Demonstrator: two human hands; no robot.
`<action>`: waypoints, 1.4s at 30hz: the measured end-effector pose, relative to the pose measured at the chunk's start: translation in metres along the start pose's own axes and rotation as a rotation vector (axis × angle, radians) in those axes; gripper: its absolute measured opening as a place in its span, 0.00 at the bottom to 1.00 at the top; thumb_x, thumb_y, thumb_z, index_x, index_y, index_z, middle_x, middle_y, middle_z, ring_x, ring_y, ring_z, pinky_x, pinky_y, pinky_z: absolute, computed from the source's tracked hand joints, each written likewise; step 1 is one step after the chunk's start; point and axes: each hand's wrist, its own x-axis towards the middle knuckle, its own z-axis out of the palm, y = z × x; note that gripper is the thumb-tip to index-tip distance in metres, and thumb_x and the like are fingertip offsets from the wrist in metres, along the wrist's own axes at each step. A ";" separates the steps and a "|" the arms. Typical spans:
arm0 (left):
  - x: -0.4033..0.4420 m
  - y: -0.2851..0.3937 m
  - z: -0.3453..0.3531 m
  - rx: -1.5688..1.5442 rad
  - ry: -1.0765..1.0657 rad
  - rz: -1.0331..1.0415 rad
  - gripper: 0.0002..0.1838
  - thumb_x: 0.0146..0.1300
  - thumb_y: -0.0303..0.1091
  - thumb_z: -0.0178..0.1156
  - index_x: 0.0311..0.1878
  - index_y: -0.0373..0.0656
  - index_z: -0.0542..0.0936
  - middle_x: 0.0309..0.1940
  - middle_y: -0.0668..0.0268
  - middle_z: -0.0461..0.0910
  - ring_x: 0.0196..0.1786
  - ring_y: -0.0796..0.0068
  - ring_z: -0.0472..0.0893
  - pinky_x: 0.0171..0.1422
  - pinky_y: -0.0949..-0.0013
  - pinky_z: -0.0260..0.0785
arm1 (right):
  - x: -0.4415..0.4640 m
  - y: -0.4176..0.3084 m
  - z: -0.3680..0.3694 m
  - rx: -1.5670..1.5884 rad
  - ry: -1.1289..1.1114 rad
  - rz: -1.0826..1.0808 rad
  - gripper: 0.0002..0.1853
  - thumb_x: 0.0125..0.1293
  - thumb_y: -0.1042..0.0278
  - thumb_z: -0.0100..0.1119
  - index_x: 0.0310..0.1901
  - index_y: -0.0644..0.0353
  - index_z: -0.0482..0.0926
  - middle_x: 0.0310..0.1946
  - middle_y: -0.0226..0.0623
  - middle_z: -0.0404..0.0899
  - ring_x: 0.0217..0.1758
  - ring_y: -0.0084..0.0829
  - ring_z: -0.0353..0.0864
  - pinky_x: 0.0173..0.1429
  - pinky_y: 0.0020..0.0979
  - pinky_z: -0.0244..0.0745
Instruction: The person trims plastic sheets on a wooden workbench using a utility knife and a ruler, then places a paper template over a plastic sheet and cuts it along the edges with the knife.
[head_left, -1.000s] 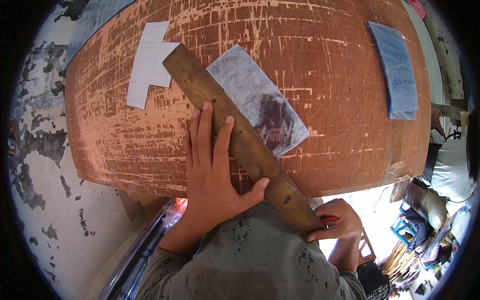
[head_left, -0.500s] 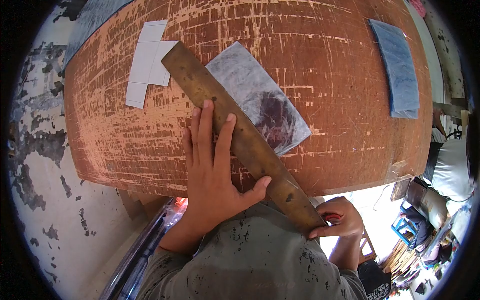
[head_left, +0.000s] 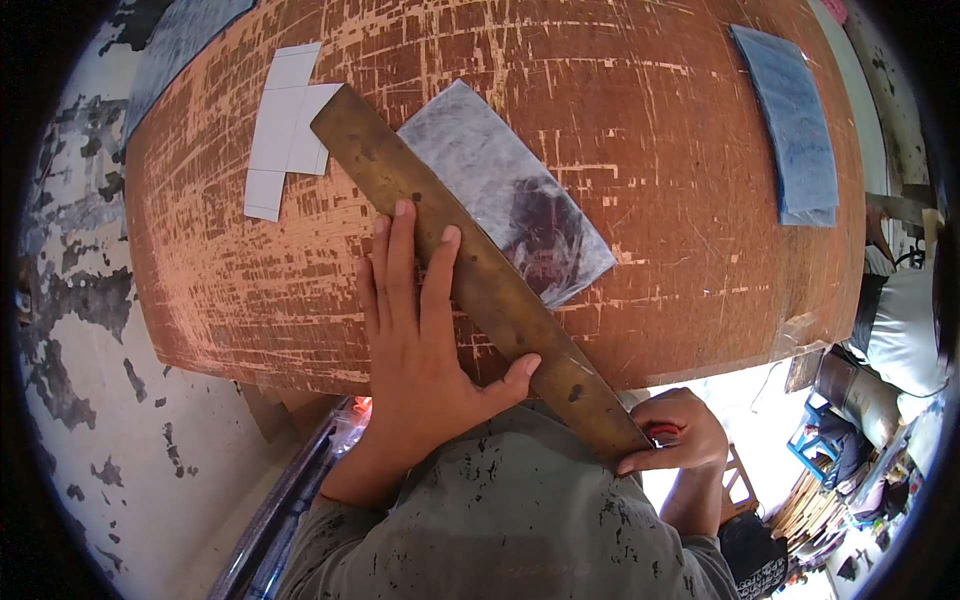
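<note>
A long, stained brass-coloured metal straightedge [head_left: 490, 285] lies diagonally over the board, its near end reaching past the board's edge to my shirt. My left hand [head_left: 420, 360] rests on it with fingers spread, fingertips and thumb pressing its left side. At the near end, my right hand [head_left: 685, 430] is closed, the thumb against the straightedge's tip. A small red object [head_left: 663, 430] shows inside the curled fingers; most of it is hidden. Along the straightedge's right side lies a cloudy translucent plastic sheet [head_left: 510, 190], with a dark patch showing through its lower part.
A white card template [head_left: 282, 135] with drawn lines lies at the upper left. A folded stack of bluish plastic [head_left: 795, 130] sits at the right of the scratched brown board [head_left: 680, 290]. More plastic sheeting [head_left: 185, 50] covers the far left corner. Below right stands a blue stool [head_left: 815, 440].
The view has shifted slightly, so the board and the things on it appear a little further left. Both hands keep their places on the straightedge.
</note>
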 end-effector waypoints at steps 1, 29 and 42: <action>0.000 0.000 0.000 0.003 -0.001 -0.001 0.64 0.54 0.60 0.77 0.87 0.43 0.56 0.89 0.37 0.47 0.90 0.29 0.48 0.90 0.24 0.37 | -0.001 0.001 -0.001 -0.028 -0.019 0.003 0.23 0.52 0.55 0.94 0.38 0.62 0.89 0.23 0.35 0.79 0.24 0.29 0.76 0.29 0.36 0.65; 0.007 0.004 -0.014 -0.001 -0.119 -0.006 0.62 0.59 0.63 0.75 0.84 0.28 0.60 0.90 0.41 0.51 0.92 0.40 0.51 0.89 0.28 0.38 | 0.041 -0.125 0.038 -0.649 0.532 0.197 0.15 0.76 0.69 0.69 0.60 0.61 0.81 0.34 0.51 0.86 0.30 0.56 0.88 0.35 0.49 0.83; 0.006 -0.003 -0.007 -0.039 -0.146 -0.041 0.70 0.54 0.66 0.78 0.89 0.35 0.53 0.90 0.43 0.48 0.92 0.39 0.48 0.92 0.30 0.33 | 0.099 -0.147 0.059 -1.030 0.340 0.194 0.19 0.79 0.66 0.61 0.64 0.65 0.75 0.41 0.49 0.84 0.30 0.52 0.90 0.30 0.46 0.86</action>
